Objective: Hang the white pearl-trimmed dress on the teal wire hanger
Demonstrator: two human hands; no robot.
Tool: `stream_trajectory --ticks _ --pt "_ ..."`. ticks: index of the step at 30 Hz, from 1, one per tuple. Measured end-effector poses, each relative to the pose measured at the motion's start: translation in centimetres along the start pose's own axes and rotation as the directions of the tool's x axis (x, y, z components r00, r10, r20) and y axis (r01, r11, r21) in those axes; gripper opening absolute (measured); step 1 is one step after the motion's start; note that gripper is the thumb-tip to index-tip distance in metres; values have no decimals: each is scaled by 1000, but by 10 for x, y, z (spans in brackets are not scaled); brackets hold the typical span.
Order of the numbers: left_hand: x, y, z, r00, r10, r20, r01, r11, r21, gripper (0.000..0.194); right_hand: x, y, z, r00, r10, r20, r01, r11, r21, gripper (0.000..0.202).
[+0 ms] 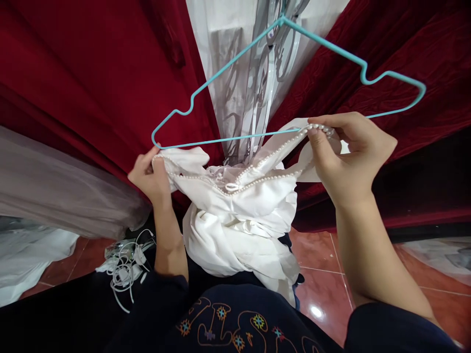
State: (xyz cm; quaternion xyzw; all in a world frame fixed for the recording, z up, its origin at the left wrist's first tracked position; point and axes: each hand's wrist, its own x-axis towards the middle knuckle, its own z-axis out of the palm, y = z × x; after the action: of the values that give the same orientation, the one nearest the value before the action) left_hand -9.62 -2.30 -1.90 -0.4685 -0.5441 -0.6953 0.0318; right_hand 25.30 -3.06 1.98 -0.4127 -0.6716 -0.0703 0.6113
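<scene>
A white dress (235,235) with pearl-beaded edges lies bunched over my lap, its upper part stretched between my two hands. My left hand (149,171) pinches one beaded shoulder edge, close to the lower left corner of a light-blue hanger (221,140). At the other side, my right hand (349,152) pinches the opposite beaded edge between thumb and fingers. The hanger's bottom bar passes behind the dress and my right hand. Its peak points up, away from me, and both its shoulders are bare of fabric.
Dark red curtains (110,73) hang on both sides of a white metal grille (268,73) with sheer cloth. Tangled white cables (125,269) lie at lower left on a black surface. Pale fabric (33,255) spreads at far left, above reddish floor tiles (320,284).
</scene>
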Motion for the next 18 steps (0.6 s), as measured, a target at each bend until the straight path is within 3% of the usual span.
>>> stream_trajectory --ticks 3,5,9,14,18 --pt "36 20 -6 995 96 -10 -97 991 -92 44 -1 1 -1 1000 -17 -20 17 999 -28 18" --pt "55 38 -6 978 195 70 -185 974 -128 42 -3 2 1 999 -15 -30 14 999 -37 19" --pt "79 69 7 928 339 156 -321 939 -125 41 -6 -1 6 999 -1 -36 1 1000 3 17" --pt "92 83 46 828 385 408 -398 916 -57 25 -9 -8 10 999 10 -51 -10 1000 14 15" --pt "81 78 57 799 397 452 -411 909 -73 22 -10 -8 8 998 15 -54 -18 999 -47 14"
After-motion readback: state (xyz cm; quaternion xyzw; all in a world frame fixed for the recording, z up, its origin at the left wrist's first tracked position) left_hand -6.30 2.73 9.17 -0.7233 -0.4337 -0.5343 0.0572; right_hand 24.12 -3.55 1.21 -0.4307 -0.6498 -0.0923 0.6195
